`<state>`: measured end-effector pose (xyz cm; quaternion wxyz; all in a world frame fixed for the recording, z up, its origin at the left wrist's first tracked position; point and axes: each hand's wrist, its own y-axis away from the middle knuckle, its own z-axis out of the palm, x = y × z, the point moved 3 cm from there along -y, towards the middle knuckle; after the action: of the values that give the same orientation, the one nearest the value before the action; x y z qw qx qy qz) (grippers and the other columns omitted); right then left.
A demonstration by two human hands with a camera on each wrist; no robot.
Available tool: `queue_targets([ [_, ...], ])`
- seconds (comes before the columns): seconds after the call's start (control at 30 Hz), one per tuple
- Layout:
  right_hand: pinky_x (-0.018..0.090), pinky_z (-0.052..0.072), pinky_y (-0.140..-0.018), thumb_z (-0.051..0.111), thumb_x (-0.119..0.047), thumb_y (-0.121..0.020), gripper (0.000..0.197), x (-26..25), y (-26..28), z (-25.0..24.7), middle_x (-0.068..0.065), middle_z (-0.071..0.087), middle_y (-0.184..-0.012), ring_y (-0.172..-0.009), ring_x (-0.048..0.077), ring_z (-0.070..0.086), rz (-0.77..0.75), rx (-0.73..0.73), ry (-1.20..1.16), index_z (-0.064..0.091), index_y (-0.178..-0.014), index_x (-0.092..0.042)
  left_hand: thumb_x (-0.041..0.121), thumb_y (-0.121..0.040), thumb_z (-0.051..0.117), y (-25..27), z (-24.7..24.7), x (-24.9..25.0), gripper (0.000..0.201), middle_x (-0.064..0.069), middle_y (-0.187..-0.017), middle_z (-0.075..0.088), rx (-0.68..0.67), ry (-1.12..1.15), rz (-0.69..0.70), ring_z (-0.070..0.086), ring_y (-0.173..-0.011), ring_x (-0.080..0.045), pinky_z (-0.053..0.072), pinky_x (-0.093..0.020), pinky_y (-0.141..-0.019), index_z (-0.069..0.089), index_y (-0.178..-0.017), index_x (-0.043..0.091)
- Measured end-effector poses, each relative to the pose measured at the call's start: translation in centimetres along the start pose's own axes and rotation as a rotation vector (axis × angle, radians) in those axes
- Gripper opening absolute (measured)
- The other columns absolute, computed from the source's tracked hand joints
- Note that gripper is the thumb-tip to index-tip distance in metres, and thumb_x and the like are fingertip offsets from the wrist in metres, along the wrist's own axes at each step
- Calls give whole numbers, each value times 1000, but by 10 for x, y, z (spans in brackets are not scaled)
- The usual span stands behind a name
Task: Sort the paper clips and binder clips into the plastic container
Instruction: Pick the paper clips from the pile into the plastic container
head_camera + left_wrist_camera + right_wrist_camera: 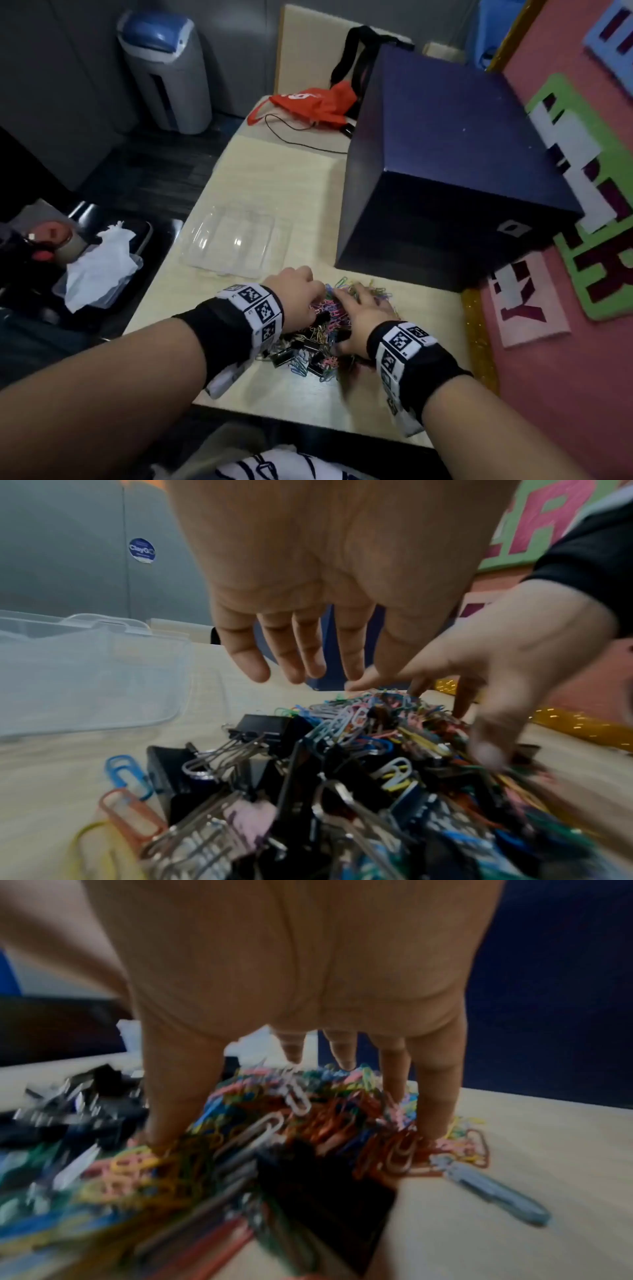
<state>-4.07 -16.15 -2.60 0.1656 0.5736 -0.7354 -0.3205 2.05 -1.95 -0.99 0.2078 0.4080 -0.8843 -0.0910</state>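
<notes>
A mixed pile of coloured paper clips (337, 308) and black binder clips (308, 353) lies on the pale table (274, 178) near its front edge. My left hand (299, 289) hovers over the pile's far left side; in the left wrist view this left hand (301, 666) has relaxed, straight fingers and holds nothing. My right hand (359, 313) rests on the pile's right side, its spread fingers (435, 1096) pressing down into the paper clips (308, 1110). The clear plastic container (233, 240) sits beyond the pile to the left, and nothing shows inside it. Binder clips (263, 729) lie nearest that side.
A big dark blue box (445, 164) stands just behind and right of the pile. A pink board with a gold glitter edge (476, 342) borders the table's right side. An orange bag (315, 102) and a cable lie at the far end. One stray grey clip (493, 1194) lies right of the pile.
</notes>
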Motion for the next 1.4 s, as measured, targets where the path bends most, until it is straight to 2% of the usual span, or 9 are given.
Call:
queue_targets([
  [0.27,51,33,-107,68,-37,-84,71,-7,-12,-1,2,21,-150,-134,36,23,-26,130,-9,28,-142,-39,27,-84,56,-10,-22,-36,42,-6,-132,40,244,-114,-313,42,-116,-27,39,-44,-92,46,-125,24],
  [0.43,45,38,-100,62,-32,-89,52,-7,-16,-6,4,29,-139,-128,33,32,3,170,-65,38,-134,-31,23,-87,53,-20,-24,-61,29,-5,-109,54,205,-155,-457,53,-98,-25,38,-40,-82,44,-114,16],
  [0.67,25,40,-88,67,-13,-84,43,7,-20,-11,1,37,-131,-111,23,52,66,238,-259,50,-119,-31,1,-82,47,-30,-29,-54,36,-3,-108,58,90,-205,-236,54,-101,-25,38,-44,-91,49,-114,16],
  [0.8,19,37,-82,64,-9,-84,38,21,-13,-16,-1,40,-129,-105,21,53,91,323,-399,54,-112,-32,8,-83,51,-26,-24,-41,37,-3,-111,53,71,-245,-156,51,-103,-25,38,-43,-90,50,-118,19],
  [0.97,22,43,-68,57,1,-83,39,42,-9,-20,-4,38,-118,-72,10,51,151,405,-478,56,-104,-32,22,-87,51,-24,-14,5,32,-8,-119,48,125,-284,66,45,-107,-27,39,-44,-87,53,-119,18],
  [1.07,21,43,-73,54,1,-85,40,54,-11,-22,-1,38,-126,-81,14,51,170,402,-432,57,-110,-30,28,-88,52,-33,0,34,39,-7,-122,49,30,-285,160,46,-111,-28,41,-42,-85,49,-126,18],
  [1.17,23,43,-82,56,-6,-87,39,59,-13,-21,2,37,-130,-95,19,53,194,329,-374,54,-119,-29,46,-79,68,-47,12,40,62,-4,-121,48,-98,-257,26,47,-112,-29,42,-43,-84,42,-130,22],
  [1.27,31,43,-99,66,-23,-85,52,58,-14,-15,2,33,-135,-118,24,48,180,266,-287,45,-132,-31,30,-80,70,-54,17,40,54,-6,-120,47,-83,-286,-40,49,-109,-32,43,-43,-82,45,-127,21],
  [1.4,34,45,-97,63,-20,-87,45,55,-16,-12,3,34,-132,-117,26,46,128,285,-257,48,-128,-29,15,-85,59,-59,15,37,36,-7,-115,51,-53,-263,-17,52,-103,-32,44,-40,-73,50,-120,20],
])
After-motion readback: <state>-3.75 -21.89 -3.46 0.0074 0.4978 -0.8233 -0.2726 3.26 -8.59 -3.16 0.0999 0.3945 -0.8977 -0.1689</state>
